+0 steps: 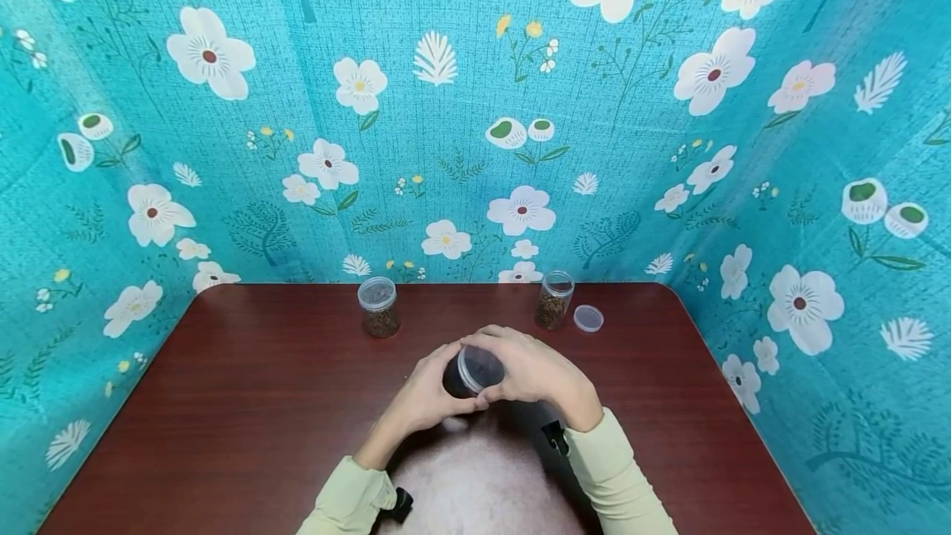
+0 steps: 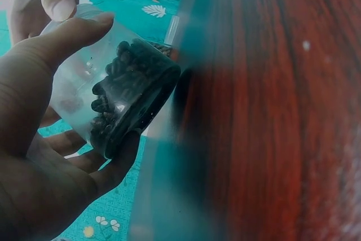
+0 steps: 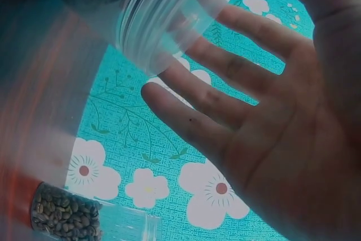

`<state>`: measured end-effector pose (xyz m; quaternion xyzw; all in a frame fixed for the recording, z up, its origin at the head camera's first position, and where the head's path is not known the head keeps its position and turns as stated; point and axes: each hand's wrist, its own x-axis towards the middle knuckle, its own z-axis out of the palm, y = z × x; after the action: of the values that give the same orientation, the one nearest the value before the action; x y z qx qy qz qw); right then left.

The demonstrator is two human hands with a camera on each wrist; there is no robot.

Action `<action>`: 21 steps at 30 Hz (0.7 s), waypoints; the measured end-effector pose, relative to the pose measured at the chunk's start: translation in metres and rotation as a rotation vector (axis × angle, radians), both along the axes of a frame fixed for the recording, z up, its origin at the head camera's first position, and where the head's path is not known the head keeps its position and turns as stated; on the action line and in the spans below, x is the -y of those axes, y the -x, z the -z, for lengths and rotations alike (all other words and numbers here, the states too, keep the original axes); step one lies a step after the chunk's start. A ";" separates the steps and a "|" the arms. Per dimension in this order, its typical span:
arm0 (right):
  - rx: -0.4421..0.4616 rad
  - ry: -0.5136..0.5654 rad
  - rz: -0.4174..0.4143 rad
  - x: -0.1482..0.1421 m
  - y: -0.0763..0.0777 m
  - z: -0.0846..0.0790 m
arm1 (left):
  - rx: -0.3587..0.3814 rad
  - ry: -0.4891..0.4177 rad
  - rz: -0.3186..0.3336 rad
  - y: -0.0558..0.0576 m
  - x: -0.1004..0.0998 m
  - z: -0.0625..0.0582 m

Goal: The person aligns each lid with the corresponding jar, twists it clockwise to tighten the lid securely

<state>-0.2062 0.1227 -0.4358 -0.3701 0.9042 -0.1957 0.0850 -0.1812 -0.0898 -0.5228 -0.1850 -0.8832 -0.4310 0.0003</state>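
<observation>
My left hand (image 1: pixel 423 396) grips a clear plastic jar (image 2: pixel 84 77) around its body, thumb on one side and fingers on the other. Dark, nearly black beans (image 2: pixel 132 77), like roasted coffee beans, lie in its lower part. The jar is tilted over the table, its top leaning to the right. Thumb and fingers of my right hand (image 1: pixel 531 366) span the clear lid (image 1: pixel 484 368) at the jar's top. In the right wrist view, those fingertips (image 3: pixel 155 91) reach the lid's ridged rim (image 3: pixel 152 21).
A lidded jar (image 1: pixel 380 308) of brown beans stands at the table's back left. At the back right is another jar (image 1: pixel 555 304) of brown beans without a lid, and a loose clear lid (image 1: pixel 589 319) lies beside it. A flowered blue cloth (image 1: pixel 446 147) hangs behind the dark red table (image 1: pixel 223 403).
</observation>
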 end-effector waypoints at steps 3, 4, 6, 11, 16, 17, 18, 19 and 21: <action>0.012 0.016 0.005 0.000 0.000 0.001 | -0.005 0.012 0.003 0.000 -0.001 -0.001; 0.012 0.019 0.004 -0.001 0.000 0.001 | -0.005 0.015 0.004 0.000 -0.001 -0.001; 0.020 0.028 0.007 -0.001 0.001 0.002 | -0.007 0.015 0.006 0.000 -0.001 -0.001; 0.033 0.049 0.019 -0.001 0.001 0.004 | -0.011 0.004 0.012 0.000 -0.001 -0.001; 0.001 0.054 0.027 0.000 0.002 0.004 | 0.000 -0.002 0.007 -0.001 -0.002 -0.002; -0.003 0.051 0.030 0.000 0.003 0.004 | 0.002 -0.004 0.007 -0.001 -0.002 -0.002; -0.004 0.050 0.033 0.000 0.003 0.004 | 0.007 -0.005 0.005 -0.002 -0.002 -0.003; -0.001 0.049 0.036 0.000 0.004 0.004 | 0.005 -0.007 0.005 -0.002 -0.003 -0.003; 0.007 0.051 0.041 0.000 0.004 0.003 | 0.002 -0.006 0.001 -0.002 -0.003 -0.004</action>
<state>-0.2101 0.1227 -0.4390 -0.3529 0.9060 -0.2216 0.0746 -0.1790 -0.0864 -0.5185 -0.1850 -0.8818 -0.4338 -0.0004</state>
